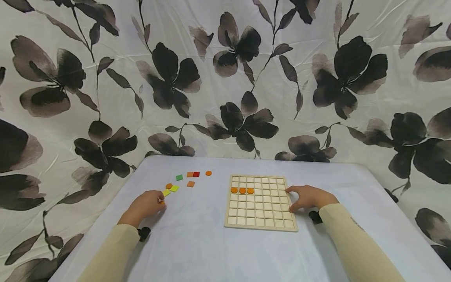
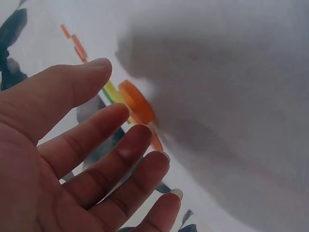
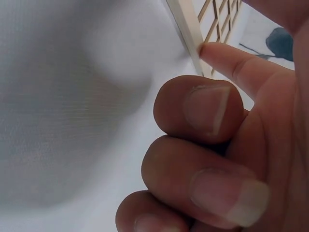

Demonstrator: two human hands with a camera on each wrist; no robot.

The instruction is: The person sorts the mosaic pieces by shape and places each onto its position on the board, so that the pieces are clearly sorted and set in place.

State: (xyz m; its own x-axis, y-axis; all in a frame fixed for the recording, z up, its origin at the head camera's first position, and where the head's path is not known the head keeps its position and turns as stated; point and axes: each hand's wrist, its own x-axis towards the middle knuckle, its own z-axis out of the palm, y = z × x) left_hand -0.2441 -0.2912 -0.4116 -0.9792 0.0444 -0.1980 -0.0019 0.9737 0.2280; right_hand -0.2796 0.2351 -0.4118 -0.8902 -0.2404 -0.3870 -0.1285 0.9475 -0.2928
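Observation:
On the table's left side my left hand (image 1: 146,205) hovers with loosely bent fingers by an orange disc (image 2: 137,101). In the left wrist view the disc stands beyond the fingertips, thumb apart from it; whether a finger touches it, I cannot tell. A yellow square tile (image 1: 166,192) lies just past this hand. Right of centre is a wooden grid board (image 1: 260,228), with three orange discs (image 1: 242,190) side by side in one row at its left. My right hand (image 1: 310,197) rests its thumb and index finger against the board's right edge; its other fingers are curled.
Beyond the left hand lie another yellow tile (image 1: 174,188), an orange disc (image 1: 169,186), a green tile (image 1: 179,177), a red tile (image 1: 196,174), orange tiles (image 1: 190,184) and a farther orange disc (image 1: 208,173). A white cloth (image 1: 197,243) covers the table; floral fabric (image 1: 225,78) hangs behind.

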